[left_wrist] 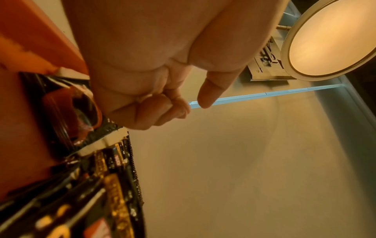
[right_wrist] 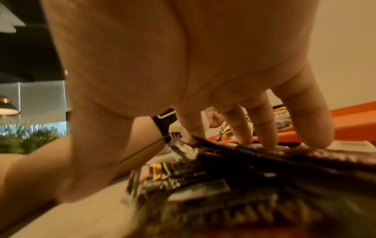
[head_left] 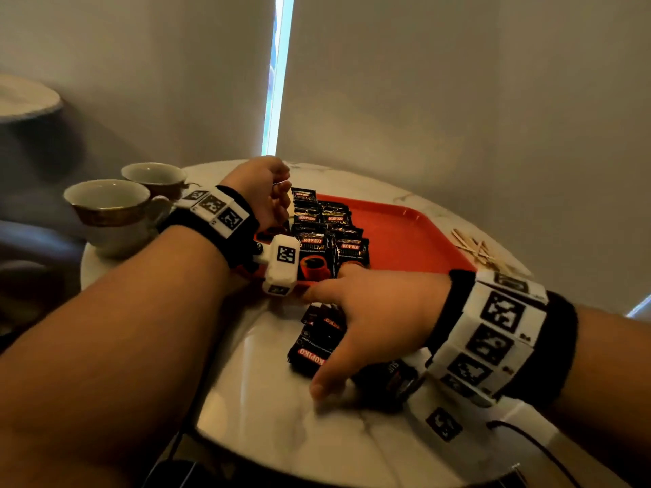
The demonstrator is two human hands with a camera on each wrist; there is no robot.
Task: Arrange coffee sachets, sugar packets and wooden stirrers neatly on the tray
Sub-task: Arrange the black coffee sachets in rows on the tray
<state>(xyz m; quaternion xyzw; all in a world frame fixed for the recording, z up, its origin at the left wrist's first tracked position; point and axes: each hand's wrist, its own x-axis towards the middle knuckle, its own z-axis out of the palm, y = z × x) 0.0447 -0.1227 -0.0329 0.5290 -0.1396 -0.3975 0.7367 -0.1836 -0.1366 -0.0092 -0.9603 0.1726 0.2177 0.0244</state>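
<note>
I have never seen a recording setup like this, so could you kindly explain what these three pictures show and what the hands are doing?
No machine here: a person wears one camera on the head and one on each wrist. The head view looks down at a round marble table with an orange tray. Coffee sachets on the tray lie in rows; a loose pile of sachets sits in front, wooden stirrers to the right, two cups to the left. The right hand rests spread on the pile, its fingertips touching it. The left hand is curled, its grip empty.
</note>
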